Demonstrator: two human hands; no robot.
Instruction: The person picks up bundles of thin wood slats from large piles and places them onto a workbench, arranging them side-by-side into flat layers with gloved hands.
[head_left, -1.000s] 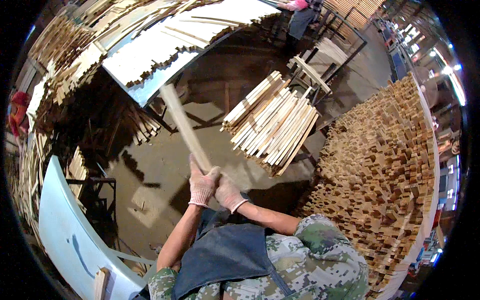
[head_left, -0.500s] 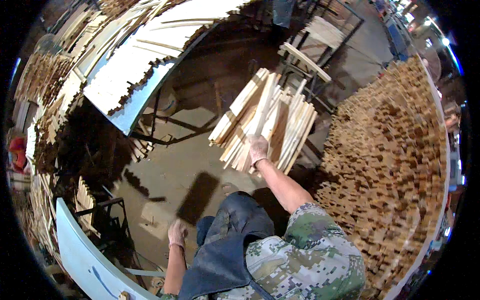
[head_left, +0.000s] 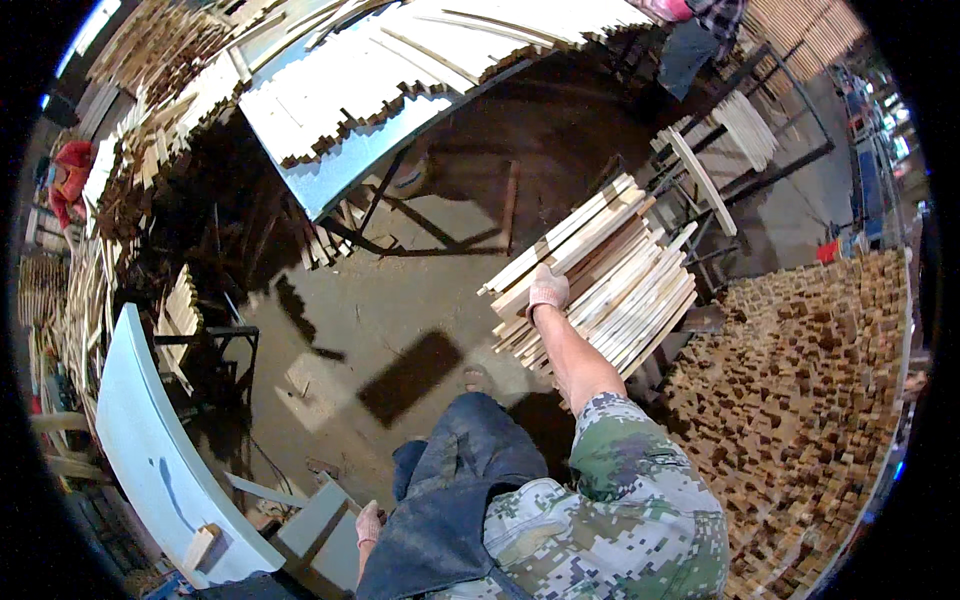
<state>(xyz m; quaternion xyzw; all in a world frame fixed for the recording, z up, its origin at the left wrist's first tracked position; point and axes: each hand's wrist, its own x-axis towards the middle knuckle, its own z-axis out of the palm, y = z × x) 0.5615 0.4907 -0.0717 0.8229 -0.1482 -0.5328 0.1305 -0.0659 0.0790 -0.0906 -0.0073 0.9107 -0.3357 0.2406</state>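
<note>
My right hand (head_left: 548, 288), in a pale knitted glove, is closed at the near ends of several wooden strips (head_left: 640, 300). It grips a strip near the left side of this pile, though its fingers partly hide which one. The strips lie side by side, slanting up to the right, on a dark stand that is mostly hidden. My left hand (head_left: 370, 523), gloved too, hangs low beside my dark apron (head_left: 460, 490). Its fingers are curled, and nothing shows in them.
A light-blue table (head_left: 325, 185) covered with pale strips stands far left. Another light-blue board (head_left: 160, 460) with a small wood block is near left. A large stack of wood ends (head_left: 790, 410) rises at right. Two other people are at the far edges.
The strip in my right hand was angled across the pile and now lies more in line with the others. My left hand has dropped back toward my body. The view has turned.
</note>
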